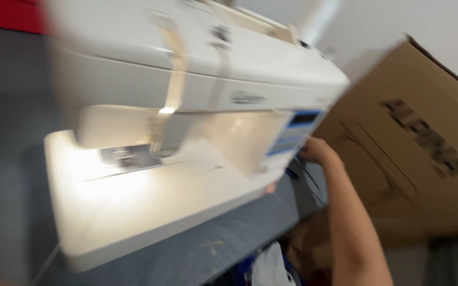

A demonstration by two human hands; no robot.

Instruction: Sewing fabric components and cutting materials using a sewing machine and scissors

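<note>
Head view comes to me badly blurred, so I read it with care. I see my right hand (316, 151) reaching up along the right end of a white sewing machine (186, 122), at the side panel just below its blue control panel (295, 132). The hand seems to touch that end of the machine, but its fingers are turned away behind the housing and smeared by motion, so I cannot tell whether they are spread, pressed together or pinching anything. My left hand is out of the picture.

The sewing machine stands on a dark grey bench (208, 249), its base reaching close to the bench's near edge and its right end near the bench's right edge. Its work light glows brightly on the flat bed under the needle area (128, 156). Dark cables (308, 177) hang just beside the machine's right end, under my wrist. Beyond the bench's right edge a large brown cardboard box (414, 159) leans, close to my forearm.
</note>
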